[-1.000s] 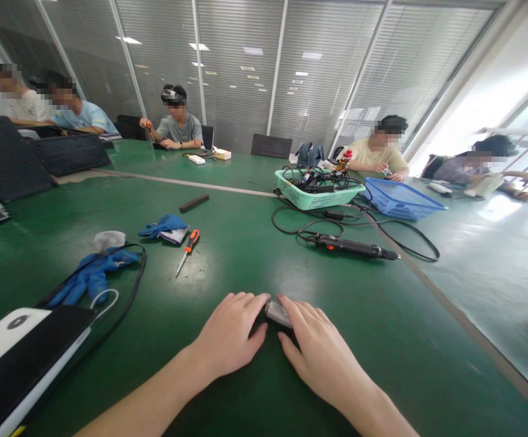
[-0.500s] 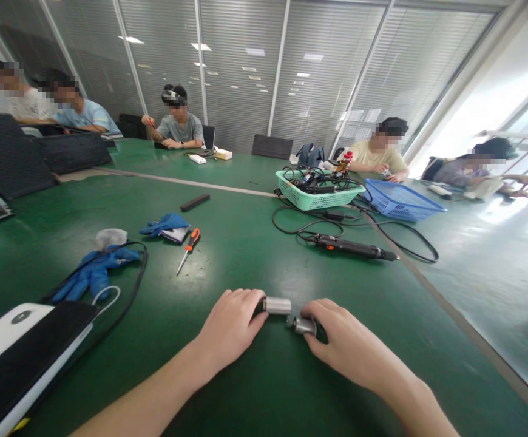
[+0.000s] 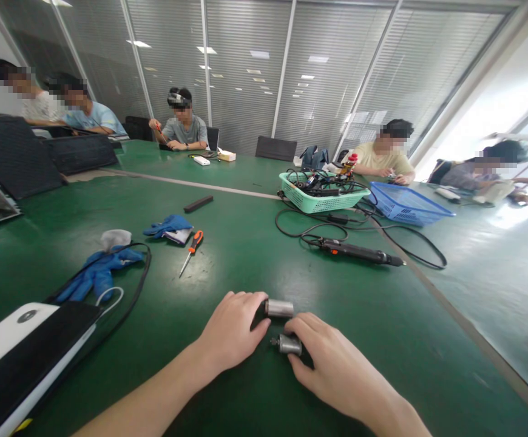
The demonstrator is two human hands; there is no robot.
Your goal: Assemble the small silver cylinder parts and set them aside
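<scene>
My left hand (image 3: 234,331) is closed around the dark end of a smooth silver metal cylinder (image 3: 280,308), which points right, just above the green table. My right hand (image 3: 325,358) is curled, with fingers and thumb round a shorter silver cylinder (image 3: 290,345) that has a thin stepped shaft at its left end. This shorter piece sits lower and nearer to me, and the two pieces are apart. My palm hides the right end of the short piece.
An orange-handled screwdriver (image 3: 192,252), blue gloves (image 3: 102,273) and a dark bar (image 3: 198,203) lie left. A corded electric screwdriver (image 3: 359,250) lies right, before a green basket (image 3: 323,201) of cables and a blue basket (image 3: 409,209). A white-and-black device (image 3: 31,358) stands near left. Several people sit around.
My right hand has moved left and toward me, carrying the shorter cylinder below the other one. My left hand keeps its grip. The whole view has shifted slightly.
</scene>
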